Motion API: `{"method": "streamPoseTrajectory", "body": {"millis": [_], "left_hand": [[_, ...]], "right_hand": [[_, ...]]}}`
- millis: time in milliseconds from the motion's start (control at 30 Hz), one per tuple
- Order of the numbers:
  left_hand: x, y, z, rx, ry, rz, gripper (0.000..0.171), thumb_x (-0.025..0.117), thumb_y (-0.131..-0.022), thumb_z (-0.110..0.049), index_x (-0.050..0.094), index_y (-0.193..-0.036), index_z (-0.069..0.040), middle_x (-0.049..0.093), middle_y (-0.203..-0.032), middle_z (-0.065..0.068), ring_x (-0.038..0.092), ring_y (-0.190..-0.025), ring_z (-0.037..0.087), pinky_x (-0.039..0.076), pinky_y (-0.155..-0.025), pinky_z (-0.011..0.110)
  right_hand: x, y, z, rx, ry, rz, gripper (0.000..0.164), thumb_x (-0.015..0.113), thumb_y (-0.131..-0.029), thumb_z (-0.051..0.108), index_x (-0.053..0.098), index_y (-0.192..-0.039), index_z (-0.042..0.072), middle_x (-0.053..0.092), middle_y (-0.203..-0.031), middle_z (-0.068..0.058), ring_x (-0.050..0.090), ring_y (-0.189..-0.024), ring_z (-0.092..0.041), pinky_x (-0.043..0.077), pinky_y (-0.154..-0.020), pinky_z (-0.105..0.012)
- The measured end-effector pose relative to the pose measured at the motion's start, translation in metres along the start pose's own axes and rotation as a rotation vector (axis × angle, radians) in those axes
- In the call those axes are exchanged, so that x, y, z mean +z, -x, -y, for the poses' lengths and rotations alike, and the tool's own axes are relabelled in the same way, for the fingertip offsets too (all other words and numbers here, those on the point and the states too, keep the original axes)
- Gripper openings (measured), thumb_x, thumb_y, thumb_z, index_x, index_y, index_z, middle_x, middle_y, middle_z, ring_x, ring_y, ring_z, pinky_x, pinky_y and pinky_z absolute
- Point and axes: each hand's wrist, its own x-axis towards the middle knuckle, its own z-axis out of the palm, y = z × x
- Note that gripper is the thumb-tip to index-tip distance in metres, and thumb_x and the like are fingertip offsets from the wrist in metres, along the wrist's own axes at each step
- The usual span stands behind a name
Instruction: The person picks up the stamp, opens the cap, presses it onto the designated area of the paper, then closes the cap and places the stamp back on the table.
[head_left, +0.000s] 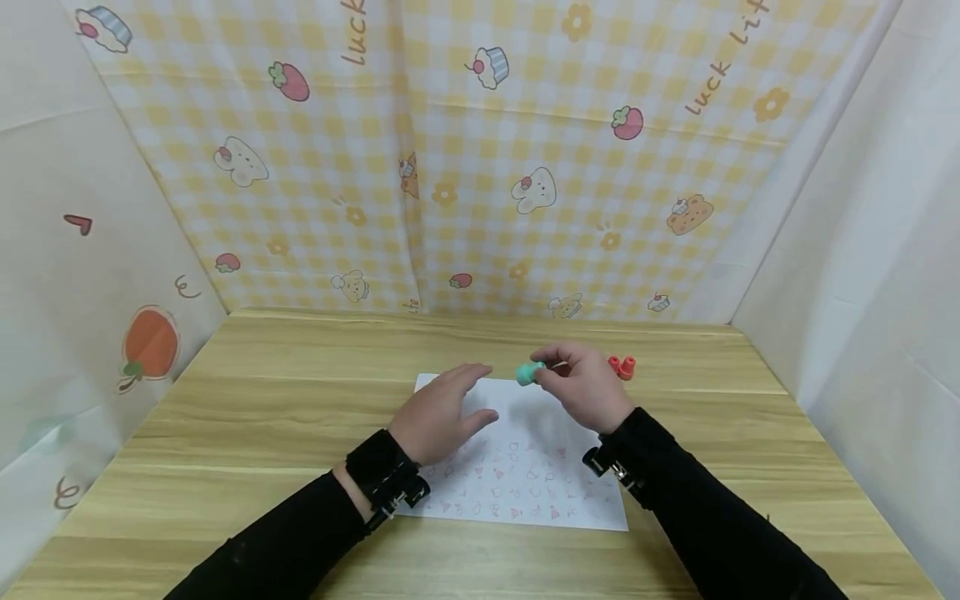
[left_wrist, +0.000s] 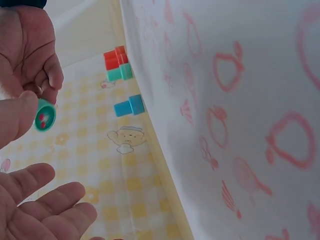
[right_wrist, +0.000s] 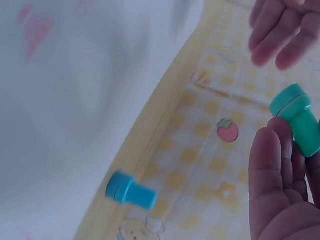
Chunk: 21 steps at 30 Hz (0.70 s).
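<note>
My right hand (head_left: 581,387) pinches a green toy stamp (head_left: 527,373) between thumb and fingers, over the far part of a white sheet of paper (head_left: 525,417). The stamp's round end (left_wrist: 45,118), with a small red and white picture inside, shows in the left wrist view. Over the left side of the sheet, my left hand (head_left: 438,417) is held with thumb and fingers spread, and nothing is in it. Its fingers (right_wrist: 285,37) lie a short way from the green stamp in the right wrist view. Rows of small red prints cover the nearer part of the paper.
Two red stamps (head_left: 627,367) stand on the wooden table (head_left: 300,392), right of the right hand. A second green stamp (left_wrist: 120,73) is beside them, and a blue stamp (right_wrist: 131,191) stands past the paper's far edge. A checked cloth (head_left: 465,208) hangs behind the table.
</note>
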Motion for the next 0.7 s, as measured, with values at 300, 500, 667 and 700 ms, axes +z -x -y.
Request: {"method": "streamPoseTrajectory", "body": {"millis": [300, 500, 667, 700], "left_hand": [[0.007, -0.003, -0.005, 0.005, 0.057, -0.057, 0.058, 0.074, -0.100, -0.030, 0.055, -0.150, -0.009, 0.062, -0.150, 0.010, 0.057, -0.142, 0.028, 0.049, -0.116, 0.047], [0.010, -0.003, -0.009, 0.030, 0.117, -0.066, 0.048, 0.073, -0.101, -0.025, 0.060, -0.145, -0.010, 0.068, -0.142, 0.008, 0.064, -0.134, 0.026, 0.054, -0.110, 0.047], [0.013, -0.003, -0.011, 0.041, 0.172, -0.078, 0.033, 0.072, -0.102, -0.022, 0.065, -0.134, -0.016, 0.075, -0.128, 0.001, 0.070, -0.124, 0.022, 0.057, -0.103, 0.045], [0.013, -0.002, -0.011, 0.045, 0.179, -0.082, 0.031, 0.072, -0.102, -0.021, 0.066, -0.132, -0.016, 0.076, -0.126, 0.000, 0.071, -0.123, 0.021, 0.058, -0.102, 0.045]], "right_hand": [[0.014, 0.010, 0.002, -0.018, -0.111, 0.027, 0.019, 0.066, -0.101, 0.006, 0.072, -0.117, -0.001, 0.073, -0.110, -0.017, 0.073, -0.093, -0.038, 0.058, -0.083, -0.028], [0.019, 0.017, 0.005, 0.013, -0.206, 0.055, 0.018, 0.066, -0.101, 0.006, 0.071, -0.117, -0.002, 0.069, -0.113, -0.018, 0.073, -0.098, -0.039, 0.062, -0.088, -0.028], [0.022, 0.023, 0.006, 0.002, -0.266, 0.081, 0.019, 0.064, -0.102, 0.004, 0.069, -0.119, -0.005, 0.069, -0.119, -0.021, 0.073, -0.101, -0.040, 0.062, -0.089, -0.028], [0.022, 0.023, 0.006, 0.001, -0.274, 0.086, 0.020, 0.064, -0.102, 0.004, 0.068, -0.119, -0.005, 0.068, -0.120, -0.021, 0.073, -0.101, -0.038, 0.061, -0.089, -0.027]]}}
